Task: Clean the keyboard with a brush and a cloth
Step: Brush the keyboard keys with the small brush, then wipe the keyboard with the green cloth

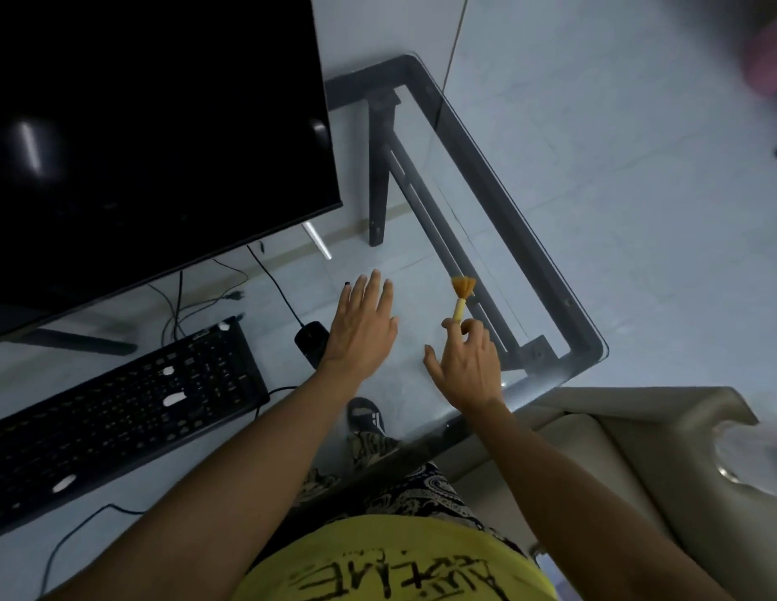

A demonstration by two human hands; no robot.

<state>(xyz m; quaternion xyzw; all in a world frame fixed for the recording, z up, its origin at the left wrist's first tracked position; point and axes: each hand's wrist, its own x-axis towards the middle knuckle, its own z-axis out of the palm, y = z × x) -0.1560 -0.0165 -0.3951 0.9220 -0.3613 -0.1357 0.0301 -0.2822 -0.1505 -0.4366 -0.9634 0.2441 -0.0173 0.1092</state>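
Glass desk. Right hand pinches the brush, bristles pointing far, right of the keyboard. Left hand flat, fingers spread, holding nothing. No cloth visible. Keys carry white specks; cleaning apparently not begun.

The keyboard lies before the monitor, mouse right of it, brush farther right.

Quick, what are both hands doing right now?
Left hand: open, fingers straight, holding nothing.
Right hand: pinching the small yellow brush.
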